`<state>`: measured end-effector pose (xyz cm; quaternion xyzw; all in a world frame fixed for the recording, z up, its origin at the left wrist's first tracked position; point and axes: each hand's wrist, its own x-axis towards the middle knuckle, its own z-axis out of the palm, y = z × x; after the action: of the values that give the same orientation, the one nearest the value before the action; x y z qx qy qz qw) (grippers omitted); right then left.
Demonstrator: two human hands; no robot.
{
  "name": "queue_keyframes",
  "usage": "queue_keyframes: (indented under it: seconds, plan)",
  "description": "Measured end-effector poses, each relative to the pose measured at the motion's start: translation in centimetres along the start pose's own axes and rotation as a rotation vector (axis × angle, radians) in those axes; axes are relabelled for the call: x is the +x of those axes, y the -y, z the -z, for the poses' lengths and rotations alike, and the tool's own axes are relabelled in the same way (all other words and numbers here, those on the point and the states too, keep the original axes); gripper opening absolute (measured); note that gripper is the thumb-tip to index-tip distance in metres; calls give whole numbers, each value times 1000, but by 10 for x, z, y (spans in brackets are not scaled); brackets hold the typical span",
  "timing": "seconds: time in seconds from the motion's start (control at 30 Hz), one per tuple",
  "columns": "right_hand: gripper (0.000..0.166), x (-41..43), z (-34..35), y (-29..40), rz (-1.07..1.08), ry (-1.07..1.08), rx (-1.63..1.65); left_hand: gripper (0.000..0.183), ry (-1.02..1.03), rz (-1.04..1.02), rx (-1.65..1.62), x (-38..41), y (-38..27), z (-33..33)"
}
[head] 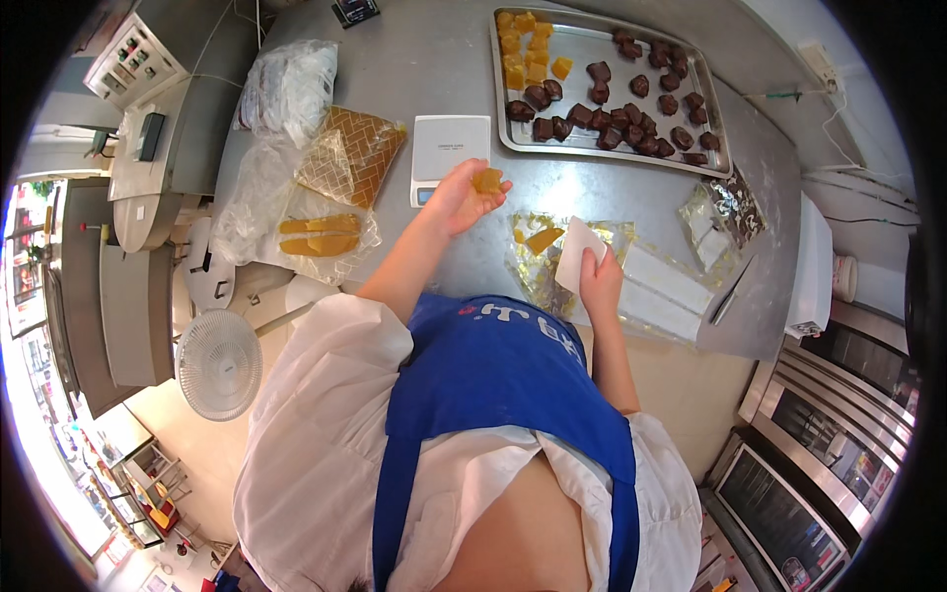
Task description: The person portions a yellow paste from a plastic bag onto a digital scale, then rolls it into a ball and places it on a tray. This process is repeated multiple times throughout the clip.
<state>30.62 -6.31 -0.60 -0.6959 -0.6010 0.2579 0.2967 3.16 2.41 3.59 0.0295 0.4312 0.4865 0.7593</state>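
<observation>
My left hand (464, 196) holds a yellow-orange piece of filling or paste (487, 181) in its palm and fingers, at the front right corner of a white digital scale (451, 152). In my right hand (601, 280) is a flat white scraper (579, 255), gripped at its right edge. Just left of the scraper, yellow-orange scraps (544, 240) lie on a patterned plastic sheet (547, 285). Two long yellow-orange slabs (319, 235) rest on clear plastic at the left. A metal tray (614, 154) at the back right bears yellow-orange pieces (536, 55) and dark brown lumps (639, 86).
Behind the slabs lie a brown patterned packet (351, 155) and a bulky clear plastic bag (288, 89). On the right of the metal table (392, 66) are a knife (729, 296), white strips on plastic (662, 287) and an opened packet (710, 226). A white fan (220, 365) stands beyond the left front.
</observation>
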Motion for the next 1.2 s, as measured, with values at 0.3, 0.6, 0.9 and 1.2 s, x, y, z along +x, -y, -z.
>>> queue_keyframes:
  seconds: [0.3,0.6,0.9,1.2]
  plan:
    - [33,8,1,5,-4,12,24,37,227,15,-172,1,-16,23]
    - [32,10,1,5,-16,34,22,42,57,-20,-130,23,10,9]
    - [34,13,4,9,-9,24,4,51,103,-47,-166,-4,1,2]
    - [35,10,-5,6,-28,42,28,33,-2,-179,231,-7,18,9]
